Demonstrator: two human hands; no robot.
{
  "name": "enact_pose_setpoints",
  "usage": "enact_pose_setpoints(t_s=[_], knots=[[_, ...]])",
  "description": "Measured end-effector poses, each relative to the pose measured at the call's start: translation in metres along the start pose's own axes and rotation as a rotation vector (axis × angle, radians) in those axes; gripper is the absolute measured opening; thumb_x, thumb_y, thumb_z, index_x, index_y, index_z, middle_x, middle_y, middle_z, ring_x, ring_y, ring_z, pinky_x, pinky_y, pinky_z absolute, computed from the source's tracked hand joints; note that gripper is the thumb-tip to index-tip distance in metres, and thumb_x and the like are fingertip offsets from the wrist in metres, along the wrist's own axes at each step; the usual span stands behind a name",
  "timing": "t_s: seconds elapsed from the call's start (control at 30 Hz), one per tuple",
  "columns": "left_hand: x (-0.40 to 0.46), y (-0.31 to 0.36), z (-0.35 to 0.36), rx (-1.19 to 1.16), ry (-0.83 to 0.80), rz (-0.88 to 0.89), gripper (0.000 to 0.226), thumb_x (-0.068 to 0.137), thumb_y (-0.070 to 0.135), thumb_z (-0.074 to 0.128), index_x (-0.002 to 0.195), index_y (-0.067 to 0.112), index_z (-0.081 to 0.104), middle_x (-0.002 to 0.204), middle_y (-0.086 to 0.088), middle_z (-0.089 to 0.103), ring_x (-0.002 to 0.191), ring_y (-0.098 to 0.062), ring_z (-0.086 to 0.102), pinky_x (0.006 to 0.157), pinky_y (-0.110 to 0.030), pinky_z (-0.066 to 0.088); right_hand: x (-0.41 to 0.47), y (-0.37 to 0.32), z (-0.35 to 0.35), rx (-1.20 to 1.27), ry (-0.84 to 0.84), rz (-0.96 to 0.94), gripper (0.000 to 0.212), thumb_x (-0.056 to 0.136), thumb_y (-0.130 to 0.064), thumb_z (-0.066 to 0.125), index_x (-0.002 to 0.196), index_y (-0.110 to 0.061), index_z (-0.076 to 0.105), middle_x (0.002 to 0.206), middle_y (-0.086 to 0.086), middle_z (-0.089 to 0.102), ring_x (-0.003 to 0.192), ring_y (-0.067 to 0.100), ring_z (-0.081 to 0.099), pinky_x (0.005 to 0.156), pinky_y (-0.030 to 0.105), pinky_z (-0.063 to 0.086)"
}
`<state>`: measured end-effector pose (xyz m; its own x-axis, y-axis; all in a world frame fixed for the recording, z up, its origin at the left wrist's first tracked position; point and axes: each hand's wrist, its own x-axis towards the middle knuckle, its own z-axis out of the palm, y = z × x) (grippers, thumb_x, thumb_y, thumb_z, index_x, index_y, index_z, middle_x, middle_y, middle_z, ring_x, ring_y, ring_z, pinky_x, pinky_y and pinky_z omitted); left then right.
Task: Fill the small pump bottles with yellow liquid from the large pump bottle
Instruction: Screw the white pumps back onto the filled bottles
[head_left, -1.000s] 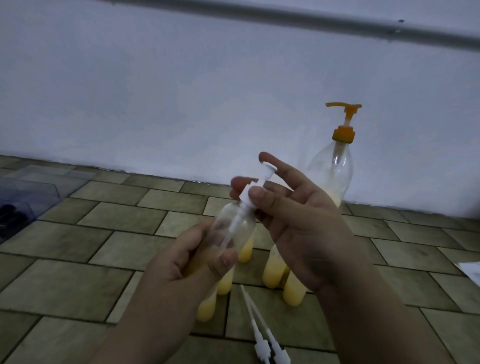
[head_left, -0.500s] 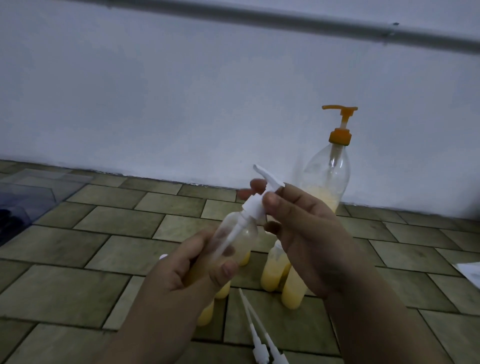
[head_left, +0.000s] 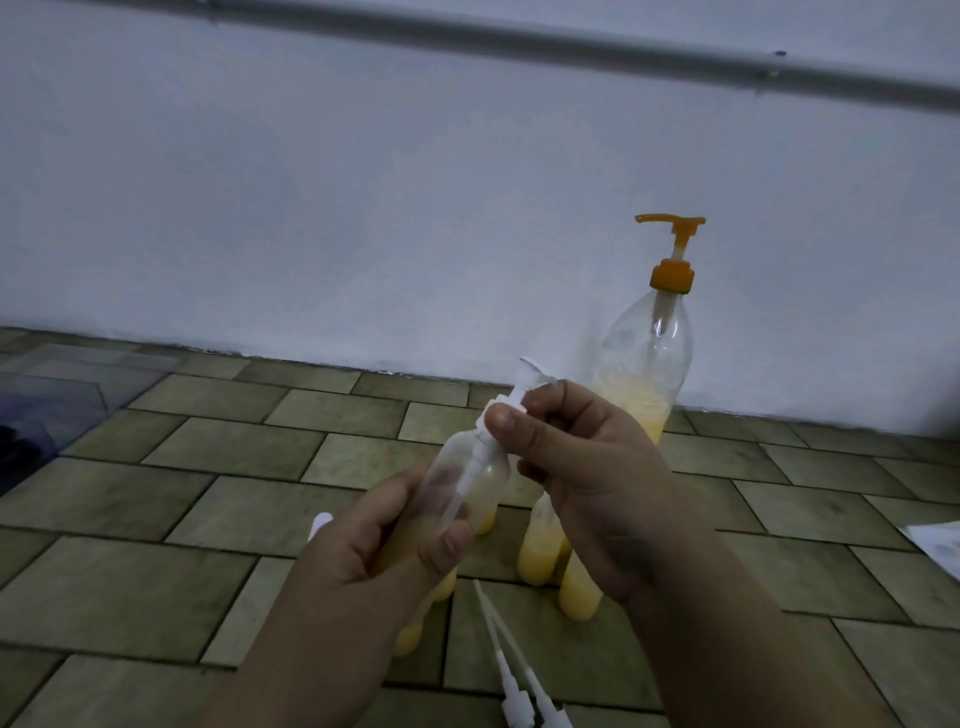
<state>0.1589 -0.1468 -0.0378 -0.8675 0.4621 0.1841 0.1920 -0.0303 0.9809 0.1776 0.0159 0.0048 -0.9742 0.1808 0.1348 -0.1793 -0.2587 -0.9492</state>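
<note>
- My left hand (head_left: 363, 561) wraps the body of the small pump bottle (head_left: 462, 483), tilted, yellow liquid pooled in its lower part behind my fingers.
- My right hand (head_left: 587, 467) pinches the white pump cap (head_left: 506, 410) at the neck. A second ago the collar stood clear of the neck; now it sits against it, so I judge threading is under way.
- Filled small bottles (head_left: 537, 551) stand on the tiled floor (head_left: 156, 519), partly hidden by my hands.
- Loose pump heads (head_left: 511, 670) are cut off at the bottom edge.
- The large pump bottle (head_left: 644, 374) stands by the wall, untouched.
</note>
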Motion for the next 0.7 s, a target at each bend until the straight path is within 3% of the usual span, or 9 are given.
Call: enact_pose_setpoints(t_s=[0.07, 0.1, 0.17, 0.33, 0.4, 0.47, 0.53, 0.57, 0.7], knots=[[0.0012, -0.0026, -0.0008, -0.05, -0.005, -0.001, 0.069, 0.039, 0.078, 0.068, 0.103, 0.053, 0.063, 0.102, 0.017, 0.071, 0.104, -0.003, 0.062, 0.104, -0.041, 0.038, 0.0005, 0.0028, -0.0008, 0.026, -0.042, 0.024, 0.038, 0.051, -0.03, 0.084, 0.082, -0.015, 0.067, 0.093, 0.005, 0.069, 0.086, 0.018, 0.063, 0.081, 0.035, 0.049], [0.0022, -0.0037, -0.0021, -0.098, -0.011, -0.013, 0.072, 0.035, 0.077, 0.071, 0.102, 0.05, 0.066, 0.102, 0.013, 0.072, 0.103, -0.005, 0.064, 0.091, -0.031, 0.049, 0.0003, 0.0023, -0.0002, 0.059, -0.071, 0.045, 0.04, 0.054, -0.028, 0.082, 0.09, -0.014, 0.069, 0.102, 0.006, 0.07, 0.095, 0.021, 0.062, 0.093, 0.044, 0.043], [0.0032, -0.0031, -0.0037, -0.172, -0.041, -0.043, 0.073, 0.031, 0.073, 0.076, 0.098, 0.045, 0.07, 0.102, 0.007, 0.073, 0.1, -0.008, 0.066, 0.074, -0.023, 0.052, 0.0016, 0.0009, -0.001, 0.109, -0.08, 0.074, 0.042, 0.058, -0.018, 0.073, 0.099, -0.008, 0.07, 0.107, 0.01, 0.07, 0.101, 0.024, 0.062, 0.102, 0.048, 0.036], [0.0043, -0.0019, -0.0023, -0.25, -0.072, -0.084, 0.074, 0.03, 0.07, 0.079, 0.097, 0.041, 0.072, 0.102, 0.002, 0.073, 0.101, -0.01, 0.066, 0.089, -0.033, 0.044, 0.005, 0.0007, 0.0037, 0.1, 0.009, 0.046, 0.028, 0.05, -0.012, 0.075, 0.075, -0.01, 0.065, 0.074, 0.003, 0.069, 0.073, 0.014, 0.066, 0.071, 0.027, 0.053], [0.0053, -0.0042, -0.0028, -0.273, -0.081, -0.13, 0.077, 0.025, 0.068, 0.081, 0.095, 0.037, 0.073, 0.1, 0.001, 0.073, 0.095, -0.009, 0.067, 0.089, -0.032, 0.042, 0.0063, 0.0, 0.0005, 0.039, 0.003, 0.061, 0.032, 0.052, -0.017, 0.074, 0.082, -0.011, 0.066, 0.078, 0.002, 0.069, 0.079, 0.015, 0.065, 0.078, 0.03, 0.048], [0.0065, -0.0087, -0.0044, -0.318, -0.091, -0.198, 0.08, 0.019, 0.06, 0.086, 0.092, 0.028, 0.076, 0.095, -0.004, 0.074, 0.08, -0.011, 0.068, 0.076, -0.029, 0.047, 0.0063, -0.0035, -0.0021, 0.018, -0.062, 0.09, 0.04, 0.06, -0.02, 0.07, 0.098, -0.007, 0.068, 0.092, 0.006, 0.071, 0.09, 0.019, 0.064, 0.086, 0.035, 0.045], [0.0059, -0.0094, -0.0053, -0.362, -0.095, -0.259, 0.081, 0.015, 0.054, 0.089, 0.089, 0.021, 0.077, 0.092, -0.008, 0.073, 0.071, -0.011, 0.067, 0.061, -0.027, 0.05, 0.0058, -0.0065, -0.0027, 0.043, -0.108, 0.092, 0.035, 0.068, -0.013, 0.063, 0.101, -0.004, 0.067, 0.097, 0.01, 0.072, 0.091, 0.018, 0.067, 0.08, 0.028, 0.053], [0.0059, -0.0092, -0.0055, -0.344, -0.098, -0.261, 0.081, 0.016, 0.055, 0.088, 0.089, 0.022, 0.077, 0.092, -0.007, 0.073, 0.074, -0.012, 0.067, 0.062, -0.029, 0.051, 0.0053, -0.0069, -0.002, 0.054, -0.106, 0.086, 0.031, 0.069, -0.01, 0.062, 0.099, -0.004, 0.068, 0.095, 0.011, 0.072, 0.089, 0.017, 0.068, 0.075, 0.024, 0.053], [0.0044, -0.0036, -0.001, -0.062, 0.001, -0.134, 0.057, 0.04, 0.065, 0.073, 0.094, 0.047, 0.07, 0.097, 0.005, 0.073, 0.1, -0.015, 0.065, 0.103, -0.049, 0.04, 0.0038, -0.0021, 0.0029, -0.019, -0.009, 0.026, 0.023, 0.065, -0.009, 0.063, 0.088, -0.008, 0.069, 0.085, 0.007, 0.073, 0.081, 0.011, 0.069, 0.066, 0.014, 0.051]])
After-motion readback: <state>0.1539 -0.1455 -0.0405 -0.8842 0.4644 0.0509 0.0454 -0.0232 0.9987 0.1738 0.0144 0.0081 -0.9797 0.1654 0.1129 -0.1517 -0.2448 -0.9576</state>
